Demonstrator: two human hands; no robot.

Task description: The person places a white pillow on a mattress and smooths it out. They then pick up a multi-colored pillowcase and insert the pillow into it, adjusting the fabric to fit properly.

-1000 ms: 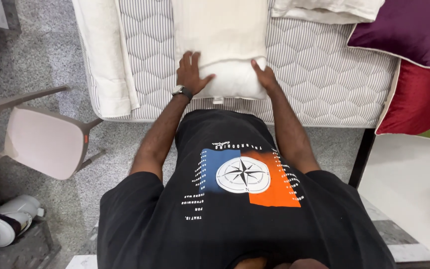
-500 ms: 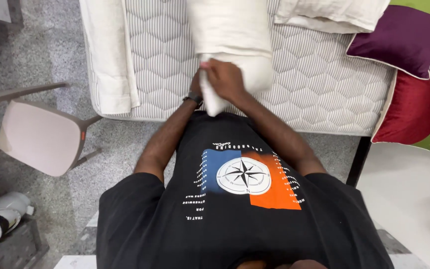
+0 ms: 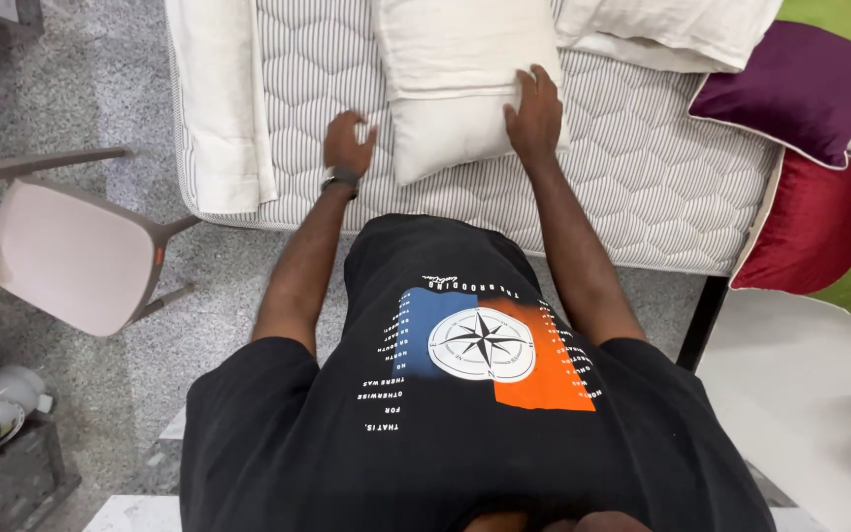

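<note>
Both hands at a cream pillow on the bed.

Pillow (image 3: 445, 133) lying on the quilted mattress (image 3: 642, 187), half tucked into a cream cover (image 3: 465, 44), bare lower end toward the mattress edge. Right hand (image 3: 536, 118) laid flat on the pillow's right edge, fingers (image 3: 534, 84) stretched out and close together, reaching up onto the cover's hem; pressed on, not gripped, nothing enclosed. Left hand (image 3: 347, 146) just beside the pillow's left edge, on the mattress, fingers (image 3: 347, 120) curled loosely inward, holding nothing; contact with the pillow not clear. Watch (image 3: 341, 179) worn on the left wrist. Folded cream cloth (image 3: 219, 99) draped over the mattress to the left, well apart from the hands. Purple cushion (image 3: 800, 84) and red cushion (image 3: 815, 222) at the right. Pale chair (image 3: 71, 251) on the floor at the left.
</note>
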